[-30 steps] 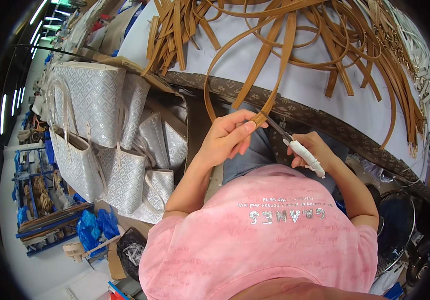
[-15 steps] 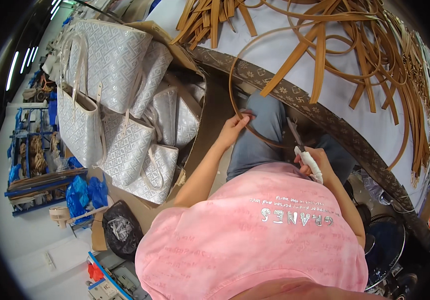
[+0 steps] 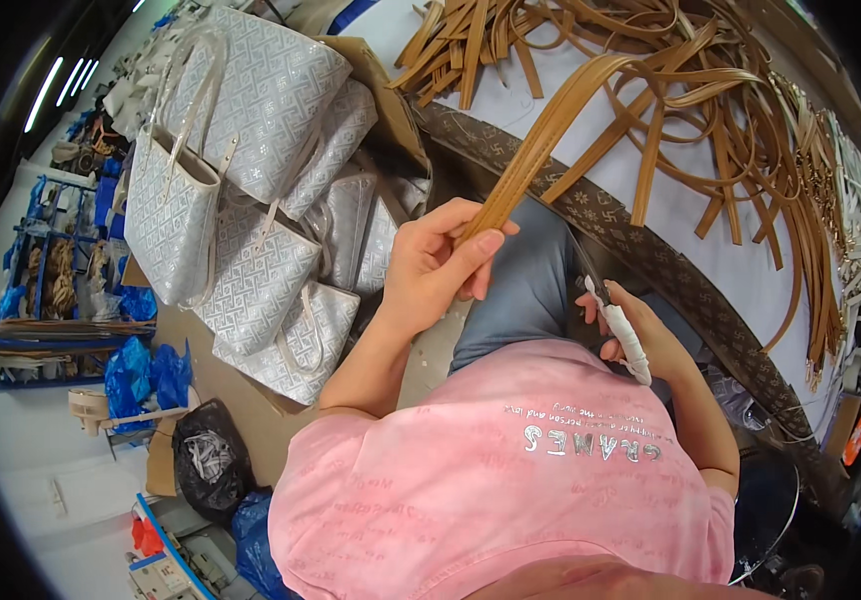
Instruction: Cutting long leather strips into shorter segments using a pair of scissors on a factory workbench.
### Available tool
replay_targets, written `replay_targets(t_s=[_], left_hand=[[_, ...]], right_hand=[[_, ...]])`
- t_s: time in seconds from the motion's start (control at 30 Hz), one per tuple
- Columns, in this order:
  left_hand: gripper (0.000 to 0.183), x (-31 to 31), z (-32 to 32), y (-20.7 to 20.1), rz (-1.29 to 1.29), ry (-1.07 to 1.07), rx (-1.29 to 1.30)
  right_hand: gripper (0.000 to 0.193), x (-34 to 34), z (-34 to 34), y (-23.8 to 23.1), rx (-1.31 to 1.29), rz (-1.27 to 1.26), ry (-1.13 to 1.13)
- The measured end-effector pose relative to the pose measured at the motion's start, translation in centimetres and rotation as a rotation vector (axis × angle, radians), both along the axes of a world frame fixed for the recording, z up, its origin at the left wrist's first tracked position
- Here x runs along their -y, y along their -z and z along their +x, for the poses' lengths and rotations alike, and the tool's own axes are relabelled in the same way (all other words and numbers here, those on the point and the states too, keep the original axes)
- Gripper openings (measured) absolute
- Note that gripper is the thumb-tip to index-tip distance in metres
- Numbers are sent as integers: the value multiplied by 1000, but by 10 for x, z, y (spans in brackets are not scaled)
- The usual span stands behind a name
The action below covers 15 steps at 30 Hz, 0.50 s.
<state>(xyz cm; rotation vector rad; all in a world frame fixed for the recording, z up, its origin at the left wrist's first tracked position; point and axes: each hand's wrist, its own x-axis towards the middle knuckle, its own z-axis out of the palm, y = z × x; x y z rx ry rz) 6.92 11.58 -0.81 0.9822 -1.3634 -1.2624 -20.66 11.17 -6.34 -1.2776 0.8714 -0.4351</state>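
Observation:
My left hand (image 3: 446, 260) pinches a brown leather strap (image 3: 541, 140) near its end, thumb on top. It appears doubled, with stitching along it, and rises from my fingers toward the table. My right hand (image 3: 636, 330) is wrapped around scissors (image 3: 625, 342) with a white-wrapped handle, low by my lap; their dark blades point away from me and are partly hidden against the shadow. A pile of brown leather straps (image 3: 721, 110) lies tangled on the white tabletop (image 3: 591, 110), several ends hanging over its near edge.
A patterned brown band (image 3: 641, 235) runs along the table's curved edge. Silver-white patterned tote bags (image 3: 261, 110) are heaped at the left beside a cardboard box (image 3: 391, 100). Farther left are a blue rack (image 3: 51, 270), blue plastic bags (image 3: 146, 375) and a black bag (image 3: 211, 460) of scraps.
My left hand has risen and moved slightly left. The single looped strap it held low by my knee is gone from there; a stretched, doubled strap is now in it. The scissors remain in my right hand.

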Motion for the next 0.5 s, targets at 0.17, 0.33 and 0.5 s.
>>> replay_targets(t_s=[0.17,0.33,0.5], left_hand=[[23,-21,-6,-16,75,-18,30],[22,-41,-5,-14,-25,-83,111],[22,-60,0,-7,-3,-74,120]], right_hand=[[24,-12,6,-12,-13,44,-28],[22,-26,12,-23,71,6,-80],[21,-42,22,-30,79,134,-93]])
